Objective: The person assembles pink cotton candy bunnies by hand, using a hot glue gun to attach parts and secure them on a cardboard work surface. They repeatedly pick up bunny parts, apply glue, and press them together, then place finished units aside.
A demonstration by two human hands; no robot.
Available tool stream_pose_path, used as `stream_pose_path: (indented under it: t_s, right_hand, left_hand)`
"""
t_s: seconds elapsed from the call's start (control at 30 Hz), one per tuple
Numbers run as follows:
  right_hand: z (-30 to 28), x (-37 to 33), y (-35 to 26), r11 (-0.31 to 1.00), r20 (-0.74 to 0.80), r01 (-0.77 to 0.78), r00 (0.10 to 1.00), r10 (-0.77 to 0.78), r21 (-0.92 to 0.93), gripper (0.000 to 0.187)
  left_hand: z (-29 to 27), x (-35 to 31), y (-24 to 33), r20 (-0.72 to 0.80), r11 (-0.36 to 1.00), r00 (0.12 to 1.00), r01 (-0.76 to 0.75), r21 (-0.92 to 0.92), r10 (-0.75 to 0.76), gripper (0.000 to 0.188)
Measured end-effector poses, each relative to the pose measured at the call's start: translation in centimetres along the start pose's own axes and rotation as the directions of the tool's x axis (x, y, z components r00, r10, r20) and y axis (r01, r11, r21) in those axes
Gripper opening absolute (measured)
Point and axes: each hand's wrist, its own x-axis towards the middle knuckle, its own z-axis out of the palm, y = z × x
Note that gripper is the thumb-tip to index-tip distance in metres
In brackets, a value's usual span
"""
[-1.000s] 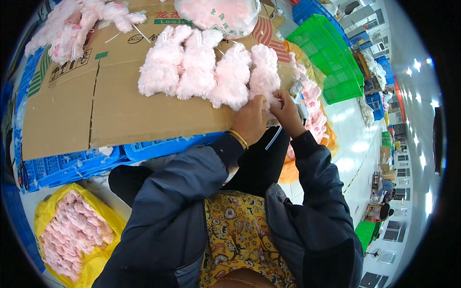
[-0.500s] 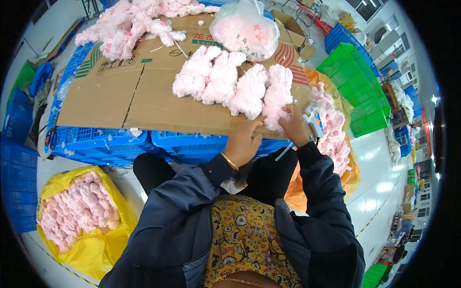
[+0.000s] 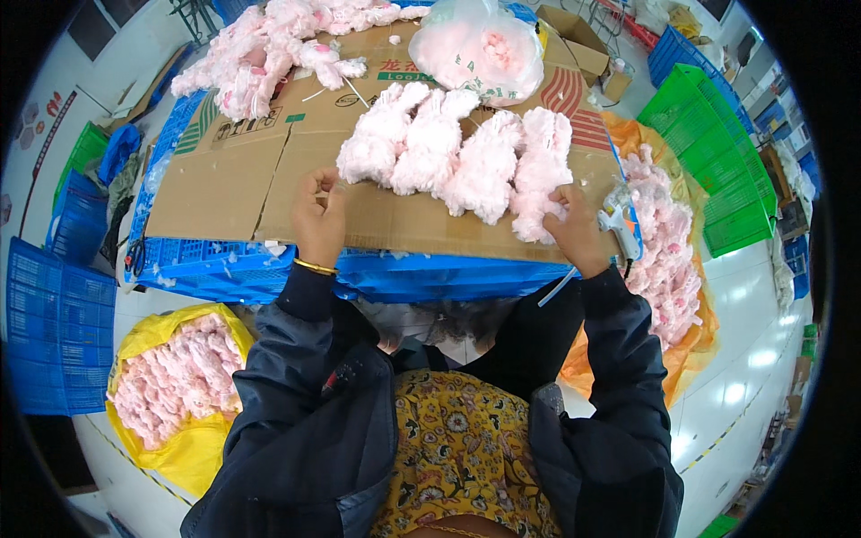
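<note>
Four fluffy pale-pink plush pieces with ear-like upper ends lie side by side in a row on the cardboard (image 3: 206, 193). My right hand (image 3: 578, 231) is at the lower end of the rightmost plush piece (image 3: 543, 161), its bent fingertips and thumb closed on the fur. Left of the row, my left hand (image 3: 319, 220) hovers over the cardboard's front part, fingers loosely bent and apart, holding nothing. It is nearest to the leftmost plush piece (image 3: 381, 134) without clearly touching it. A glue gun (image 3: 619, 222) sits beside my right wrist at the cardboard's right edge.
More pink plush (image 3: 256, 54) is heaped at the back left, beside a clear bag of pink stuffing (image 3: 480, 54). Blue crates (image 3: 395, 276) support the cardboard. A yellow sack (image 3: 193, 457) and an orange sack (image 3: 704, 345) of plush flank me. Green crates (image 3: 717, 161) stand right.
My left hand has moved left, from near the rightmost plush piece to beyond the leftmost one. My right hand stays at the rightmost piece. The view has shifted slightly.
</note>
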Motion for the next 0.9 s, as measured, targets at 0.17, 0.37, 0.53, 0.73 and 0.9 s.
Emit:
stream_pose_path:
  t_s: [0.17,0.37,0.53,0.73,0.9]
  right_hand:
    - [0.0,-0.5,-0.4,0.999,-0.048,-0.002,0.999,0.004,0.047,0.029]
    - [-0.4,-0.7,-1.3,0.989,-0.009,-0.097,0.995,0.098,0.114,0.032]
    - [-1.0,-1.0,-2.0,0.971,0.018,-0.151,0.988,0.151,0.185,0.026]
    - [-1.7,-2.4,-3.2,0.969,-0.03,-0.132,0.989,0.141,0.209,0.027]
    - [-2.2,-4.4,-3.4,0.958,-0.117,-0.167,0.973,0.198,0.233,0.03]
  left_hand:
    - [0.7,2.9,1.3,0.091,0.978,0.989,-0.133,0.159,0.12,0.029]
    - [1.5,5.0,1.2,0.221,0.934,0.968,-0.182,0.307,0.116,0.024]
    - [1.6,5.8,-0.7,0.2,0.963,0.975,-0.139,0.232,0.092,0.016]
    - [1.3,6.0,-0.9,0.165,0.988,0.985,0.016,0.152,-0.041,0.006]
    - [1.9,6.0,0.8,0.082,0.979,0.996,0.017,0.202,-0.034,0.007]
